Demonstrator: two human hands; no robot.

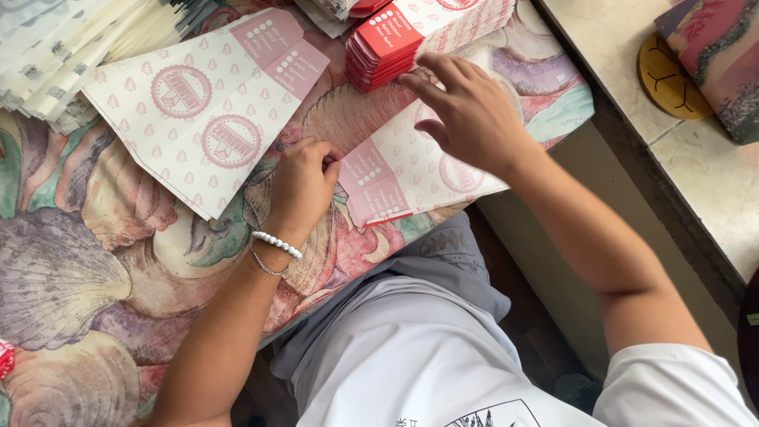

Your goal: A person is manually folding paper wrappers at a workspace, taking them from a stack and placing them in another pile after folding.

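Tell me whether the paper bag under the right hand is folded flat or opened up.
Folded flat: the paper bag lies thin on the tablecloth, right hand pressing it.

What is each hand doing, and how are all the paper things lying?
left hand: closed in a loose fist, resting on the shell-pattern cloth
right hand: fingers spread, pressing on the flat paper box
flat paper box: unfolded, lying flat
second flat paper box: unfolded, lying flat, untouched
red stack of folded boxes: piled neatly
white paper stack: fanned out

red carton stack (395,43) ahead, bare cloth (95,261) left
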